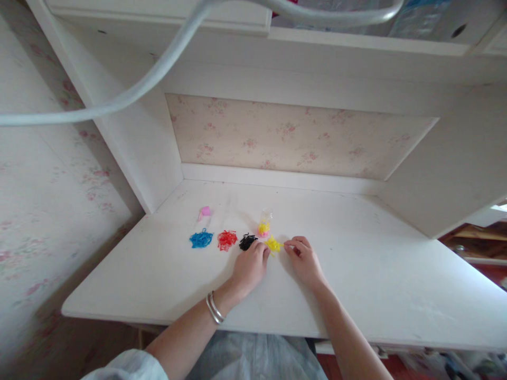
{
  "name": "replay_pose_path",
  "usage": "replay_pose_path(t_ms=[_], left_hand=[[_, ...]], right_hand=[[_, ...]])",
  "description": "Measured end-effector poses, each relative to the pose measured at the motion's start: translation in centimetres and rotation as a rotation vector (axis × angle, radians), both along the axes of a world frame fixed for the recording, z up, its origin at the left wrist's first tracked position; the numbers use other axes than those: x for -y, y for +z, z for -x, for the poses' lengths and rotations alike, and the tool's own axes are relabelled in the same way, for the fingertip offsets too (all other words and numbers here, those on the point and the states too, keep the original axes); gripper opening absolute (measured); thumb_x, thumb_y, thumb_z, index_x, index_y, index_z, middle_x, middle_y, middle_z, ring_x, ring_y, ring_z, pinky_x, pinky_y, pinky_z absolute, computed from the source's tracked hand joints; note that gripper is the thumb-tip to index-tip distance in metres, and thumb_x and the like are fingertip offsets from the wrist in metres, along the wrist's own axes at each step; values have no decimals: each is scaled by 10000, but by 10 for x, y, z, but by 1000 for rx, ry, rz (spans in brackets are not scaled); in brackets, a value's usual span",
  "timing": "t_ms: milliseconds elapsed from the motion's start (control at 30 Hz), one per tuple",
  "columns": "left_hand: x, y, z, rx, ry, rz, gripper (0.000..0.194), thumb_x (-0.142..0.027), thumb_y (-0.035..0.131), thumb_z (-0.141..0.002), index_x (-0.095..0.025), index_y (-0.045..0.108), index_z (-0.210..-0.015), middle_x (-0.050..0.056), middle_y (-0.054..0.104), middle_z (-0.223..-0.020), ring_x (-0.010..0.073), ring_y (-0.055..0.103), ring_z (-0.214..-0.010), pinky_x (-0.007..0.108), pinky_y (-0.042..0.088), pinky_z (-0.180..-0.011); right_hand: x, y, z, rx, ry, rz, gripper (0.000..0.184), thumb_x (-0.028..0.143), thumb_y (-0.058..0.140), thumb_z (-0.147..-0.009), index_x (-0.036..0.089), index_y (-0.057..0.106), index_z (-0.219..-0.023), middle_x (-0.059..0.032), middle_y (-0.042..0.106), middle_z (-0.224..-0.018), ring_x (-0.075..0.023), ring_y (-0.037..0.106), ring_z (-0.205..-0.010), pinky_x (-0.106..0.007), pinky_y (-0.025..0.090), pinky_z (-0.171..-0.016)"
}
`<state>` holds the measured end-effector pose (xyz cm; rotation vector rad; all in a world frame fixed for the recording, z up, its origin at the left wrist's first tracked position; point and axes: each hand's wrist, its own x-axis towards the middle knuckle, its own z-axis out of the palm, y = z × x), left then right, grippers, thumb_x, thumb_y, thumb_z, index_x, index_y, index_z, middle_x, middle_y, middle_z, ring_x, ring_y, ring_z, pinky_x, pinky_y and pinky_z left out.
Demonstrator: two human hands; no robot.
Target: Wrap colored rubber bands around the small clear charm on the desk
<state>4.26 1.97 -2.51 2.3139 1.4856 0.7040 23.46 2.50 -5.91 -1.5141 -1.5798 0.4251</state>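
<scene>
My right hand (304, 259) is at the right edge of a pile of small yellow rubber bands (273, 245), its thumb and forefinger pinched on a yellow band there. On the pile's left side rests my left hand (251, 263), fingers bent and closed; whatever they hold is hidden. Just beyond that hand lies a heap of black rubber bands (247, 241), partly covered by it. Behind the yellow pile is a small clear container (266, 216) with yellow and pink in its lower part.
Further left are a red pile of bands (227, 240) and a blue pile (201, 238). A pink cap-like piece (205, 211) lies behind them. Everything sits on a white desk (380, 274) with side panels and a shelf overhead. A pale curved tube (158, 68) crosses the upper view.
</scene>
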Motion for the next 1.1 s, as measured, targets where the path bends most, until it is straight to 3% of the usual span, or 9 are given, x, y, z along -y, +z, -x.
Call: replay_pose_path(t_ms=[633, 800, 967, 1100], left_hand=[[1, -1, 1, -7, 0, -6, 242, -302, 339, -964, -206, 561, -956, 44, 615, -1020, 169, 616, -890, 260, 433, -699], [1, -1, 1, -17, -2, -4, 241, -301, 344, -962, -205, 565, -967, 46, 613, -1012, 174, 615, -891, 267, 437, -700], [1, -1, 1, -27, -6, -5, 254, -313, 328, -967, -214, 562, -974, 43, 610, -1015, 169, 612, -883, 261, 435, -699], [2, -1, 1, -31, -8, -6, 255, -311, 322, -969, -218, 559, -978, 38, 609, -1019, 165, 611, -886, 256, 433, -701]], right_hand=[[2, 7, 3, -28, -23, -9, 355, 474, 444, -874, 183, 647, -875, -78, 593, -980, -123, 556, -660, -267, 450, -651], [6, 11, 4, -12, -12, 110, 330, 470, 435, -871, 209, 627, -931, -34, 652, -812, -145, 574, -657, -255, 431, -631], [9, 15, 5, -5, -11, 153, 327, 458, 397, -880, 216, 612, -929, 12, 594, -618, -141, 552, -574, -237, 399, -570], [9, 15, 6, 2, -18, 130, 322, 459, 374, -883, 217, 582, -929, -5, 634, -688, -138, 548, -568, -238, 395, -566]])
